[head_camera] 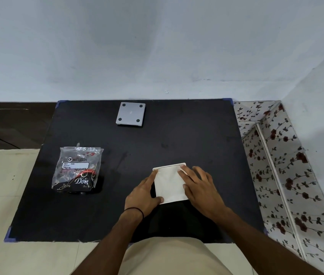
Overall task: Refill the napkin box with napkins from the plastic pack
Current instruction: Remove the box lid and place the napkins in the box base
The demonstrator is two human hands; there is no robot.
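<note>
A white square napkin box (169,182) sits on the black mat (177,135), filled to the rim with white napkins. My left hand (145,197) grips its left side, thumb at the near corner. My right hand (201,185) lies flat over its right side, fingers pressing on the top napkin. The plastic pack (77,168), crumpled, clear with black and red print, lies to the left of the box, apart from both hands. A grey square lid (130,115) with four dark feet lies upside down at the far edge of the mat.
The mat covers a low table against a pale blue wall. A floral-patterned surface (288,175) runs along the right side. Tiled floor (2,185) shows at the left and near edge.
</note>
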